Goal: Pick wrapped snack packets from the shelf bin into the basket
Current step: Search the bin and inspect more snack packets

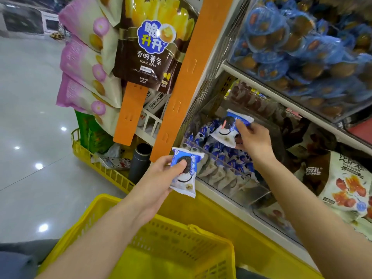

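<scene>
My left hand (161, 174) grips a blue and white wrapped snack packet (186, 174) with a dark cookie picture, held just in front of the clear shelf bin (231, 172) and above the yellow basket (167, 228). My right hand (254, 140) reaches over the bin and pinches a second packet (225, 129) of the same kind, lifted above the pile. Several more blue and white packets (217, 158) lie stacked in the bin. I see nothing inside the part of the basket that shows.
Hanging potato stick bags (149, 43) and pink bags (84, 63) flank an orange upright strip (193, 67) at left. Blue wrapped egg snacks (302, 47) fill the upper shelf. Meat snack bags (346, 184) sit at right. A yellow wire rack (100, 168) holds a dark flask (141, 164).
</scene>
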The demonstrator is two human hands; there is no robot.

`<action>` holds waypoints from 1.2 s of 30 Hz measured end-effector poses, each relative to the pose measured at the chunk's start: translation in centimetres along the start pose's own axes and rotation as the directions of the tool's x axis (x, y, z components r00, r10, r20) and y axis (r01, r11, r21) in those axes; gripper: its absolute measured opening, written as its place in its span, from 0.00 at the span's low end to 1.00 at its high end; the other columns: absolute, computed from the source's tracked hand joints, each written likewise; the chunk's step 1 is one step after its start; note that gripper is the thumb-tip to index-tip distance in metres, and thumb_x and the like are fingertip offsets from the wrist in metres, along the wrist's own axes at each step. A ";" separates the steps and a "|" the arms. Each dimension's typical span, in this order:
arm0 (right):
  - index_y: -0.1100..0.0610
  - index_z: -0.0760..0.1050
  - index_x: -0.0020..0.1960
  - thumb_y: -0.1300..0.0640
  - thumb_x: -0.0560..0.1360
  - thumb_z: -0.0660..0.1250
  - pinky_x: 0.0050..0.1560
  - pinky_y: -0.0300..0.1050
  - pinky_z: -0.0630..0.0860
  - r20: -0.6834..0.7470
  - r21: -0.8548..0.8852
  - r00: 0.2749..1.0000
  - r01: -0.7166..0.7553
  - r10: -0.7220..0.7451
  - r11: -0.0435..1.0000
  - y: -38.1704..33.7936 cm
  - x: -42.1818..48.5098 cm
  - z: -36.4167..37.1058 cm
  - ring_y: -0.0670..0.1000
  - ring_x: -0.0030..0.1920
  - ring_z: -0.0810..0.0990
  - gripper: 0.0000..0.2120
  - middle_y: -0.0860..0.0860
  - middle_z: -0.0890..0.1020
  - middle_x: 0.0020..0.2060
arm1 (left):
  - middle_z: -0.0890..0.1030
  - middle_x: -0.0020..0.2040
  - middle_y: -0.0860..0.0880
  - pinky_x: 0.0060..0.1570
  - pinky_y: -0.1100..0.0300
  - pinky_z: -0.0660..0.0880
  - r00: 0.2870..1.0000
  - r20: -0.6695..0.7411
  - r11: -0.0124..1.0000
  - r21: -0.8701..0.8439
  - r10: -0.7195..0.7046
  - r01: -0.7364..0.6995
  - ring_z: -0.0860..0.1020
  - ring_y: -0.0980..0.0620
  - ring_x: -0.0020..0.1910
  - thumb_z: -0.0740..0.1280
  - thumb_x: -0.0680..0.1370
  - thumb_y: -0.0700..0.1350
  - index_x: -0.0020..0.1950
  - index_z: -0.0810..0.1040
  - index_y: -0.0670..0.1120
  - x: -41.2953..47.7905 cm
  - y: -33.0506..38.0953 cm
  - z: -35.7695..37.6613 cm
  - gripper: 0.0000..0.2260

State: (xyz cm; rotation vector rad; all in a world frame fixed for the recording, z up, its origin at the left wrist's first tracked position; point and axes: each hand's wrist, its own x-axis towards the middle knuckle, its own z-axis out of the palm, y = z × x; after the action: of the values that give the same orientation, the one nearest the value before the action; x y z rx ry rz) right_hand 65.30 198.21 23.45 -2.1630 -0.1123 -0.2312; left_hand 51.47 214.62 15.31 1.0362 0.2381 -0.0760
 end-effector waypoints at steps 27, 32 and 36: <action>0.58 0.66 0.25 0.52 0.77 0.64 0.52 0.50 0.77 0.250 -0.446 0.950 -0.060 0.189 0.893 2.1 6.5 8.0 0.58 0.38 0.80 0.23 0.55 0.74 0.27 | 0.84 0.49 0.47 0.43 0.61 0.77 1.000 -0.022 0.997 -0.076 -0.008 0.007 0.82 0.55 0.44 0.65 0.76 0.45 0.57 0.75 0.47 2.2 1.3 0.2 0.10; 0.61 0.72 0.38 0.49 0.79 0.58 0.40 0.43 0.66 0.214 -0.459 0.977 0.083 0.019 0.885 1.5 5.4 6.5 0.53 0.36 0.72 0.18 0.55 0.74 0.33 | 0.83 0.51 0.48 0.58 0.53 0.74 0.999 -0.048 0.999 0.033 0.018 -0.016 0.80 0.52 0.51 0.65 0.76 0.45 0.57 0.74 0.48 2.1 0.9 0.6 0.10; 0.53 0.74 0.52 0.51 0.80 0.57 0.43 0.42 0.73 0.117 -0.148 0.958 0.277 -0.261 0.949 0.8 0.3 4.3 0.48 0.44 0.78 0.10 0.48 0.80 0.43 | 0.82 0.52 0.48 0.56 0.51 0.72 0.996 -0.087 0.995 0.096 0.022 -0.014 0.80 0.51 0.51 0.66 0.76 0.43 0.58 0.73 0.47 1.9 -0.1 0.8 0.10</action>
State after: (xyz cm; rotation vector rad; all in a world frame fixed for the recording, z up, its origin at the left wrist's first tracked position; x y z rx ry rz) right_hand 66.27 201.33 20.47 -2.3193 -0.4615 -0.3010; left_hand 53.41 213.98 15.16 1.1375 0.3076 -0.0256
